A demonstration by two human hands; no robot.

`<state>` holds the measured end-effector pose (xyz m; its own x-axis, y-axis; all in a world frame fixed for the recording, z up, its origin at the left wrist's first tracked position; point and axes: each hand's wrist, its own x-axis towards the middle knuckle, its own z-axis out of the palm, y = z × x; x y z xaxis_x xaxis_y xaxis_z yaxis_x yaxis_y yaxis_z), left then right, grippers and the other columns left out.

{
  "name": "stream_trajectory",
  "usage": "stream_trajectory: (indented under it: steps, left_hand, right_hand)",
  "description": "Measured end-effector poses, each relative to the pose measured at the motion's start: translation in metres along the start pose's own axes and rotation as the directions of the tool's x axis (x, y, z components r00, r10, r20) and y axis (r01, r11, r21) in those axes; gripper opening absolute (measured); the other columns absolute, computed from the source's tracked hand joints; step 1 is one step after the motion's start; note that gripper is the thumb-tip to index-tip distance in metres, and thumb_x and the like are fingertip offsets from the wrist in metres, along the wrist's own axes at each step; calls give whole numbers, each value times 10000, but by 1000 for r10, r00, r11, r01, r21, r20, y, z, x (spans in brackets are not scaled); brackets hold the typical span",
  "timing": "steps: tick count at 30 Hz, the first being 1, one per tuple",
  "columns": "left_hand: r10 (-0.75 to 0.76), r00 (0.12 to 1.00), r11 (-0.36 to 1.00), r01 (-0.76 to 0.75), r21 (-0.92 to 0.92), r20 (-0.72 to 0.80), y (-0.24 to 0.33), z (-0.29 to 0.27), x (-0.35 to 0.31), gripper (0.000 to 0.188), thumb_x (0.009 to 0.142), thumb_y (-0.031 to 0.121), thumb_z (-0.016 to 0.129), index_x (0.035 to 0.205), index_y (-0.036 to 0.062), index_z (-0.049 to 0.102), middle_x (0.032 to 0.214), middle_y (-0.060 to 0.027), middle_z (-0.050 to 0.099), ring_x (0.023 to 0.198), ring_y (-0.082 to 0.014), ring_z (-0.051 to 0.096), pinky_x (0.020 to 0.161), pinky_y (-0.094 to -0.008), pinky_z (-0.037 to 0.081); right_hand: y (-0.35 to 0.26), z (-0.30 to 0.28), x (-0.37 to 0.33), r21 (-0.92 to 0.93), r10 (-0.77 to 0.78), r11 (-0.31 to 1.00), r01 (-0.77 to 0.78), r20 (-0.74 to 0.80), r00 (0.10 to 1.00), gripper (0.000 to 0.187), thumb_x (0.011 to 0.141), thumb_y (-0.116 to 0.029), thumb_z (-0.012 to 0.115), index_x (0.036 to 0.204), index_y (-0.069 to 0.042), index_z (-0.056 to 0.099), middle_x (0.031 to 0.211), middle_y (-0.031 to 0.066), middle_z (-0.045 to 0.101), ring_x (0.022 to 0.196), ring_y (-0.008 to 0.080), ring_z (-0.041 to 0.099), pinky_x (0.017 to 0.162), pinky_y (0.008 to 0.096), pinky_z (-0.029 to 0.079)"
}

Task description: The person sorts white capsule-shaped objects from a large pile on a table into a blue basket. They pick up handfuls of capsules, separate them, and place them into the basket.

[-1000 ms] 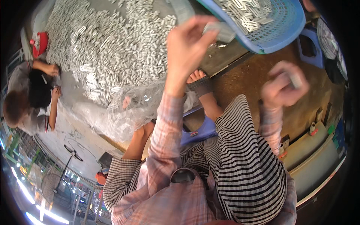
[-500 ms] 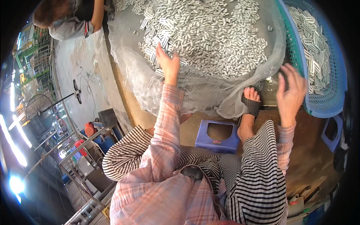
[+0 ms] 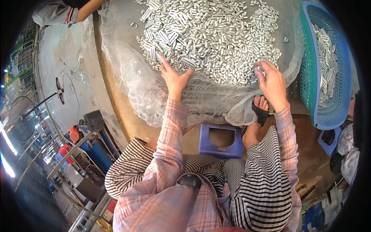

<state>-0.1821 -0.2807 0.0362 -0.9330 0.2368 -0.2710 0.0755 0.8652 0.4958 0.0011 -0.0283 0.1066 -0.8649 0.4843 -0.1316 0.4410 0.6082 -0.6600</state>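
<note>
Head view: your left hand (image 3: pixel 176 81), grip apart, is at the grey pieces (image 3: pixel 222 46) heaped on netting (image 3: pixel 135 92); your right hand (image 3: pixel 273 82) curls near them, whether clamped on any I cannot tell. Pick lightly to avoid snags.

Translucent mesh sheet (image 3: pixel 120 54) under a broad heap of small silvery pieces (image 3: pixel 228 48) and longer pale strips (image 3: pixel 168 37)

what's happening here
A person in a pink plaid shirt reaches to a heap of small grey cylindrical pieces on a translucent mesh sheet. The left hand is spread at the heap's near edge, the right hand curled at its right side, any grip unclear. A blue plastic basket at right holds longer grey pieces.
</note>
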Motion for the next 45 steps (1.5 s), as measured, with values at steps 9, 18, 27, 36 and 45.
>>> stream_trajectory:
  steps: [9, 18, 27, 36, 45]
  left_hand:
    - [-78, 997, 983, 81, -167, 26, 26, 20, -7, 1477, 465, 341, 923, 1434, 21, -145, 1374, -452, 7, 1294, -532, 203, 1053, -532, 264]
    - [-274, 950, 855, 311, -414, 147, 41, 35, 2, 1408, 472, 277, 925, 1434, 10, -67, 1367, -428, 54, 1310, -481, 150, 1071, -494, 239]
    - [-53, 960, 476, 267, -838, 276, 27, 61, 3, 1273, 633, -144, 704, 1385, 80, -299, 1400, -243, 197, 1192, -306, 410, 960, -392, 431]
    - [2, 947, 272, 307, -912, 320, 27, 62, -5, 1188, 714, -120, 614, 1411, 291, -255, 1388, -154, 312, 1141, -276, 486, 852, -395, 502]
    - [68, 913, 82, 396, -915, 401, 77, 67, -23, 712, 696, -156, 572, 1347, 6, 330, 1253, -120, 503, 1081, -197, 555, 889, -329, 485]
  right_hand:
    - [51, 47, 148, 37, -107, 992, 118, -223, 969, 498, 902, -398, 516, 1182, 14, 536, 1097, 228, 573, 1035, 379, 553, 897, 423, 439]
    - [28, 121, 180, 5, 25, 1000, -24, -231, 973, 623, 862, -559, 494, 1161, -14, 536, 995, 261, 617, 954, 400, 586, 801, 470, 464]
    - [3, 107, 157, 60, 165, 983, -175, 148, 975, 642, 817, -590, 499, 1304, -173, 514, 1040, 205, 655, 983, 381, 610, 844, 449, 457]
    - [-25, 114, 137, 566, 121, 708, -421, 490, 863, 810, 816, -504, 563, 1395, 21, 350, 1464, 169, 325, 1348, 278, 316, 1098, 334, 239]
    - [-16, 76, 134, 650, 33, 668, -364, 462, 886, 506, 781, -332, 592, 1195, -41, 584, 1023, 130, 648, 934, 191, 625, 907, 319, 453]
